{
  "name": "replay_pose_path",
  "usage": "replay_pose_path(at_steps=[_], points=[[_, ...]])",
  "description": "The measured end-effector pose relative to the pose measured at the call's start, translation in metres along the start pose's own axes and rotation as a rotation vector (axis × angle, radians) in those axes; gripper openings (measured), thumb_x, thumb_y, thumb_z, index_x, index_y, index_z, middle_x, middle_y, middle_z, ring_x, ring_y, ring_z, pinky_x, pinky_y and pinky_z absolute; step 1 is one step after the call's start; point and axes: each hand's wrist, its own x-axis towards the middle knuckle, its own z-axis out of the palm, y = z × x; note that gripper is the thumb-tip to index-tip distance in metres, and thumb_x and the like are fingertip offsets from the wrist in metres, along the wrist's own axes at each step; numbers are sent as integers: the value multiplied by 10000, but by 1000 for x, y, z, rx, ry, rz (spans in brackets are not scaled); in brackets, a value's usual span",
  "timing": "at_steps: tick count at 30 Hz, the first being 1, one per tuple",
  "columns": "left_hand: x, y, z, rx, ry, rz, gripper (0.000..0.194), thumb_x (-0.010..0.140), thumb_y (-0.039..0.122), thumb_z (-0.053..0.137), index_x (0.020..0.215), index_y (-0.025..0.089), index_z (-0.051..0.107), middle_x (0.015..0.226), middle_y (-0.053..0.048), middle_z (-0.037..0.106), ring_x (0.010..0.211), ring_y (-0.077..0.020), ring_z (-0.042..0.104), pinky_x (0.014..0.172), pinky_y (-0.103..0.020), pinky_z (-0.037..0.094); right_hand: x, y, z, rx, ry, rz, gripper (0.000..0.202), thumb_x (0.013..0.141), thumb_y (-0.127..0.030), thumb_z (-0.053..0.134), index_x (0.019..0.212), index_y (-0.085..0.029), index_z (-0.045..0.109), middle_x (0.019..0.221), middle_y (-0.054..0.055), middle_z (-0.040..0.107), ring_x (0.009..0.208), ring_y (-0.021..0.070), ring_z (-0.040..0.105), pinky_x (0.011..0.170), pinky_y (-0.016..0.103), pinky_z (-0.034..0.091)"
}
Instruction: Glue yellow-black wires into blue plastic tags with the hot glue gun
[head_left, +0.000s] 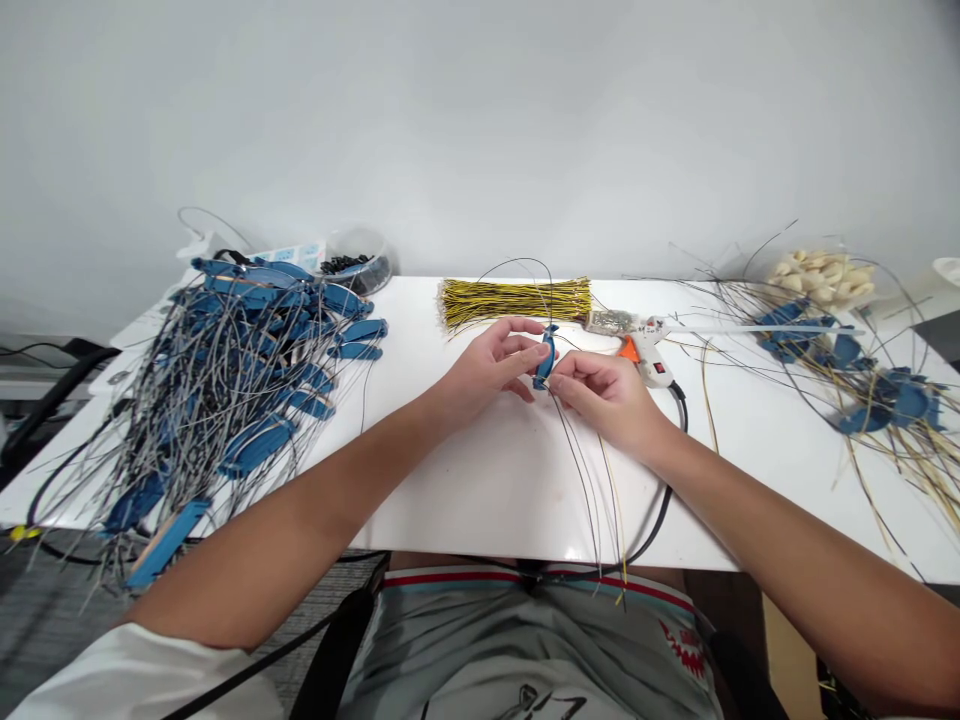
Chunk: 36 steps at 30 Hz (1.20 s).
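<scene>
Left hand: thumb and fingers pinching a small blue plastic housing, held up over the white table. Housing sits between the hands, just right of the left fingertips, long axis running near-far. Right hand is at its near end, fingertips bunched by the dark wires trailing toward the lap; can't tell if they grip one. Left has the housing. Further out: glue gun just beyond right hand, yellow-black wire bundle behind, wired blue housings piled left.
</scene>
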Motion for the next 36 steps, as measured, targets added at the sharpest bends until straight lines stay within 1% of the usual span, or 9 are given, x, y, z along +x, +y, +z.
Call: replay_pose_path(at_steps=[7, 10, 15, 23, 26, 29, 31, 33, 36], points=[[0, 1, -1, -116, -50, -60, 531, 927, 420, 781, 1390, 217, 618, 1108, -94, 717, 901, -180, 705, 648, -258, 613, 0, -1, 0, 6, -21, -19, 273, 1013, -392, 638, 829, -191, 640, 697, 3, 551, 596, 132, 430, 547, 286, 304], [0, 6, -2, -216, -109, -157, 432, 960, 395, 738, 1338, 198, 670, 1128, -94, 721, 795, -132, 690, 599, -211, 585, -2, -3, -2, 57, -19, -85, 360, 1046, -426, 608, 777, -187, 605, 671, -6, 538, 598, 129, 444, 564, 289, 324], [-4, 17, -5, -383, -190, -283, 319, 1008, 346, 642, 1244, 149, 725, 1119, -95, 739, 641, -71, 607, 494, -154, 513, -8, -7, -4, -88, 7, -194, 389, 1065, -375, 588, 733, -175, 624, 632, -8, 553, 595, 121, 477, 580, 289, 343], [-6, 21, -7, -517, -279, -236, 391, 931, 362, 730, 1252, 139, 745, 1014, -61, 749, 561, -59, 542, 425, -146, 475, -12, -14, -1, -214, -40, -265, 359, 1050, -312, 594, 723, -168, 629, 625, -5, 588, 567, 106, 491, 543, 279, 350], [-5, 19, -7, -470, -236, -191, 407, 909, 375, 739, 1247, 148, 737, 977, -54, 740, 552, -61, 524, 415, -152, 457, -13, -17, 0, -276, 26, -401, 344, 1041, -246, 585, 707, -168, 616, 601, -10, 563, 524, 93, 427, 507, 284, 307], [-3, 15, -10, -361, -198, -138, 442, 889, 411, 757, 1247, 154, 722, 996, -72, 741, 566, -78, 531, 424, -176, 473, -13, -20, -3, -322, 228, -532, 325, 1025, -205, 586, 701, -177, 584, 596, -8, 524, 525, 101, 399, 515, 298, 293], [-2, 12, -11, -282, -206, -100, 444, 876, 418, 783, 1227, 154, 717, 1030, -89, 745, 588, -92, 552, 451, -203, 514, -12, -21, -7, -317, 403, -535, 256, 1015, -233, 607, 763, -189, 598, 648, 1, 532, 567, 122, 420, 550, 309, 321], [-3, 10, -11, -229, -218, -63, 408, 877, 400, 798, 1197, 162, 712, 1048, -95, 747, 610, -102, 576, 484, -224, 546, -8, -22, -11, -368, 473, -514, 157, 996, -304, 646, 875, -204, 648, 742, 22, 577, 682, 165, 494, 658, 339, 394], [-4, 9, -8, -179, -189, -4, 356, 867, 389, 819, 1127, 176, 701, 1041, -83, 746, 634, -106, 598, 514, -234, 561, -2, -24, -12, -494, 321, -489, 187, 957, -418, 708, 947, -232, 696, 903, 38, 667, 942, 237, 588, 932, 447, 411]])
